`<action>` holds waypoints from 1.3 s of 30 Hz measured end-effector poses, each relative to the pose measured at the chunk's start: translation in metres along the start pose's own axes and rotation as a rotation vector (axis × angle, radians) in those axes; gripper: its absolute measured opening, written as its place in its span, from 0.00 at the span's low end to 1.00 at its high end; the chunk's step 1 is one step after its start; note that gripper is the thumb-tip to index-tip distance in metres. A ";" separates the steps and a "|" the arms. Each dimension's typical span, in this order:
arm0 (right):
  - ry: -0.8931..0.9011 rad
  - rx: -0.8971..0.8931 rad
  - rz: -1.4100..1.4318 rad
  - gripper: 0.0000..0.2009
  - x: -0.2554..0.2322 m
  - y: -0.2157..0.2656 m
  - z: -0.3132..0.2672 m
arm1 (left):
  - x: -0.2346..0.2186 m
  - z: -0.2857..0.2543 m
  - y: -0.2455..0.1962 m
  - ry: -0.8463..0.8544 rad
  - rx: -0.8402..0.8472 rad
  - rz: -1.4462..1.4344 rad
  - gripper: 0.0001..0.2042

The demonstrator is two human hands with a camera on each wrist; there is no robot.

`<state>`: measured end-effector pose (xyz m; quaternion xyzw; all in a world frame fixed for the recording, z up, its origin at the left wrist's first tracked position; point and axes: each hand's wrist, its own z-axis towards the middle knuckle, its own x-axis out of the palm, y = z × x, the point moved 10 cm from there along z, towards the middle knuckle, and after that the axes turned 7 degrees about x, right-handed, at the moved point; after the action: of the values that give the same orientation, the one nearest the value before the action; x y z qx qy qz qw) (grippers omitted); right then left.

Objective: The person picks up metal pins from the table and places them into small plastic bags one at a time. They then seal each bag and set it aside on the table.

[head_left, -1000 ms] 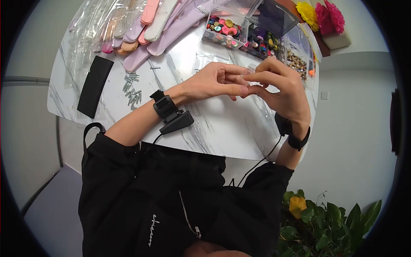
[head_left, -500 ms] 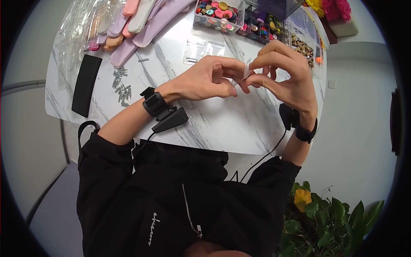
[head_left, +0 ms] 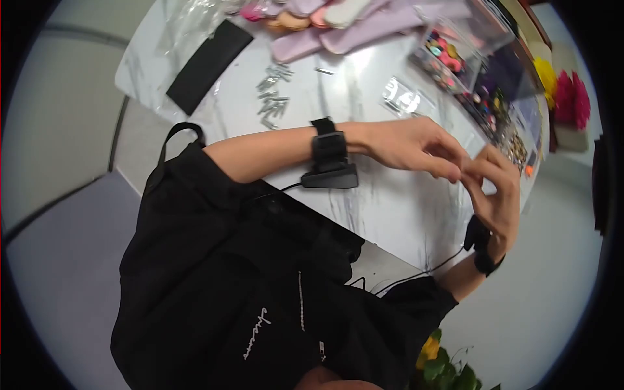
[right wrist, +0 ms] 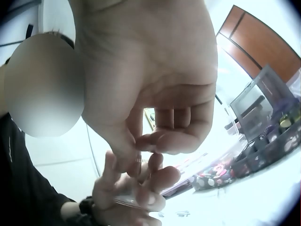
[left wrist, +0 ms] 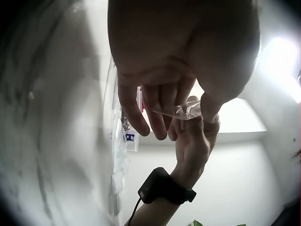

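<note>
Between my two hands is a small clear plastic bag [left wrist: 188, 111], slightly crumpled and mostly covered by fingers in the head view. My left hand [head_left: 413, 143] pinches it between thumb and forefinger, the other fingers loosely bent. From the right, my right hand [head_left: 497, 188] pinches at the bag too, its thumb and fingertips meeting the left fingertips. Both hands are raised over the right part of the marble-patterned table [head_left: 383, 201]. Beyond the left hand lies a flat clear packet [head_left: 406, 97] with small metal pieces in it. Loose silver metal pieces [head_left: 273, 97] lie farther left.
A black flat strip [head_left: 211, 68] lies at the left, near clear plastic wrapping. Long lavender strips [head_left: 370, 36] are piled at the back. An open clear box of buttons [head_left: 448, 58], a bead tray [head_left: 517, 153] and artificial flowers [head_left: 572, 97] stand at the right.
The head view has turned, so the table and hands appear farther right and tilted. The bag's edge, visible between the hands half a second ago, is now hidden there. Both hands stay close together.
</note>
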<state>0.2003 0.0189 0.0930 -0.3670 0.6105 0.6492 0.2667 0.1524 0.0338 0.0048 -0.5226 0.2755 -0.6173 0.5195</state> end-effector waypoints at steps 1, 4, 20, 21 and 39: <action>0.045 0.018 -0.014 0.06 0.003 0.001 0.000 | -0.002 -0.001 0.000 -0.023 0.002 0.009 0.16; -0.037 -0.166 0.295 0.05 -0.027 0.006 -0.008 | 0.013 -0.003 0.002 0.065 -0.006 -0.115 0.16; 0.157 -0.287 -0.113 0.10 0.129 0.084 0.131 | 0.085 -0.048 0.055 0.763 -0.306 -0.005 0.22; 0.142 -0.300 -0.179 0.10 0.134 0.084 0.133 | 0.084 -0.047 0.053 0.759 -0.303 -0.003 0.22; 0.331 -0.413 0.011 0.08 0.168 0.123 0.138 | 0.096 -0.064 0.043 0.933 -0.301 0.107 0.23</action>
<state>-0.0167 0.1248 0.0297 -0.5117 0.5023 0.6925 0.0793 0.1162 -0.0816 -0.0179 -0.2449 0.5912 -0.7114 0.2906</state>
